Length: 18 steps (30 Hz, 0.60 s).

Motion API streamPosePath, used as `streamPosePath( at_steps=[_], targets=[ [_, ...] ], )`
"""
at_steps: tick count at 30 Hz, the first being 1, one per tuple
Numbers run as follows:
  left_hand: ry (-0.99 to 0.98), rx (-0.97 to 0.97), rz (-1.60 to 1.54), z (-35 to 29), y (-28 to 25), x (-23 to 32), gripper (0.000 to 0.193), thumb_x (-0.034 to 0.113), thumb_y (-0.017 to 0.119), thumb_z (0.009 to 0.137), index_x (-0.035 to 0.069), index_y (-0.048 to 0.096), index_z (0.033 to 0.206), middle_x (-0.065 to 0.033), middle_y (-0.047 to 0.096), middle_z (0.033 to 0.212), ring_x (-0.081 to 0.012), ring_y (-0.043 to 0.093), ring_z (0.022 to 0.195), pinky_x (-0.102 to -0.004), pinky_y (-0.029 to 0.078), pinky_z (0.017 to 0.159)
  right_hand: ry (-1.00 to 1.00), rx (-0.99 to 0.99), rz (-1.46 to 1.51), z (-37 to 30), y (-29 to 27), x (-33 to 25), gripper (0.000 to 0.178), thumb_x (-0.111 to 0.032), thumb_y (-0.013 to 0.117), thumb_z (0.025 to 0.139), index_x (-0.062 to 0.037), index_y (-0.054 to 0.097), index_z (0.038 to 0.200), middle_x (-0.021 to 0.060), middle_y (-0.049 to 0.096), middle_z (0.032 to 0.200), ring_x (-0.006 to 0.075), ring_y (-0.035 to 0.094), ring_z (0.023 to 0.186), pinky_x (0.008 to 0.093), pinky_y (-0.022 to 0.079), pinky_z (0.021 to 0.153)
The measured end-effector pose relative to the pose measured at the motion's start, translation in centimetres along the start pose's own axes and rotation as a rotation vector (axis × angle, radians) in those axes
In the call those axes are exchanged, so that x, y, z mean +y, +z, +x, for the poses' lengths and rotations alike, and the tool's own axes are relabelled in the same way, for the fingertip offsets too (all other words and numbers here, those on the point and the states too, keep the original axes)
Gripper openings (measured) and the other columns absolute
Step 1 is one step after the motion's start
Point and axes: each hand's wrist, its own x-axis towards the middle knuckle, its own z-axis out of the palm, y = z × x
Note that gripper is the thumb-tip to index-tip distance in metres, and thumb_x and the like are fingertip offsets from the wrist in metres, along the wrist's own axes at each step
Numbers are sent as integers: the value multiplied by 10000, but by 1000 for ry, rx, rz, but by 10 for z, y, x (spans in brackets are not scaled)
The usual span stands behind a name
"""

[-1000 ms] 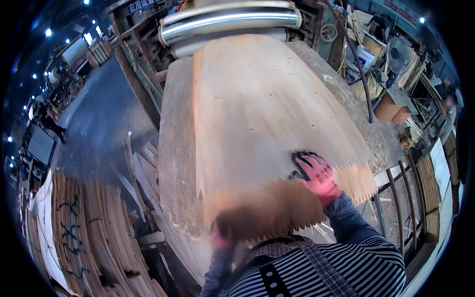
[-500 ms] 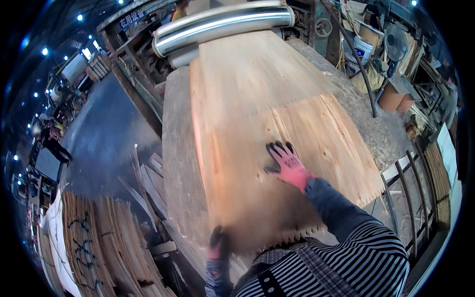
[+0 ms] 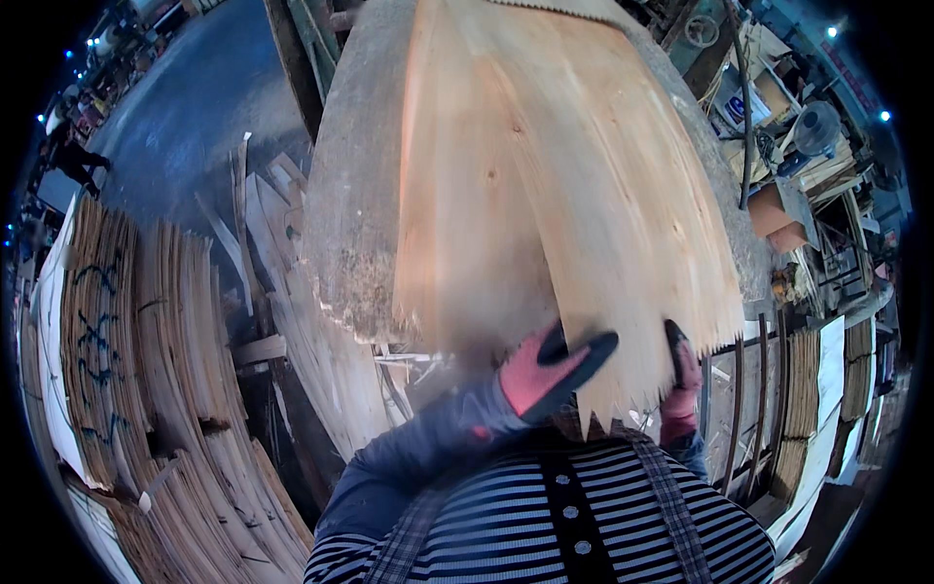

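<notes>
A thin wood veneer sheet with a ragged near edge lies on a worn grey worktable. Its loose near part slopes toward my body, and a split separates it from the paler, blurred veneer at left. My left hand, in a pink and black glove, closes on the sheet's left edge, one dark digit lying on top. At the near right edge my right hand, gloved alike, grips the sheet too; some of its fingers are hidden.
Tall veneer stacks stand at left, with scrap strips beside the table. Metal bars and more stacked veneer are at right. A fan and cardboard box sit farther right. Far left, a person stands.
My view has tipped down, and the shiny roller has left it. My right hand, spread flat on the veneer before, now holds its near edge. My left hand has moved right from the near-left corner.
</notes>
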Motion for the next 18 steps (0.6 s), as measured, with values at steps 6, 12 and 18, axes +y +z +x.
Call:
streamPosePath(
  at_steps=[6, 12, 18],
  targets=[
    [45, -115, 27, -30, -68, -30, 334, 69, 493, 793, -1, 456, 1117, -131, 539, 1015, -215, 523, 924, -286, 417, 796, -197, 79, -141, 10, -43, -58, 500, -192, 607, 532, -39, 538, 1003, 158, 517, 1036, 370, 493, 961, 430, 396, 820],
    [-146, 558, 1077, -72, -77, -151, 575, 235, 582, 710, 31, 369, 1204, -173, 519, 1029, -336, 457, 991, -401, 371, 838, -164, -117, -112, 108, -20, -90, 516, -124, 670, 511, -100, 550, 1012, 108, 526, 1041, 311, 501, 953, 406, 399, 830],
    [-393, 568, 941, -50, -76, -104, 664, 221, 541, 745, 0, 204, 1274, -216, 512, 1016, -344, 491, 928, -405, 399, 777, -128, -165, -123, 224, 46, -66, 459, -207, 604, 678, -124, 479, 1112, 95, 489, 1123, 288, 470, 1024, 377, 370, 881]
  ],
)
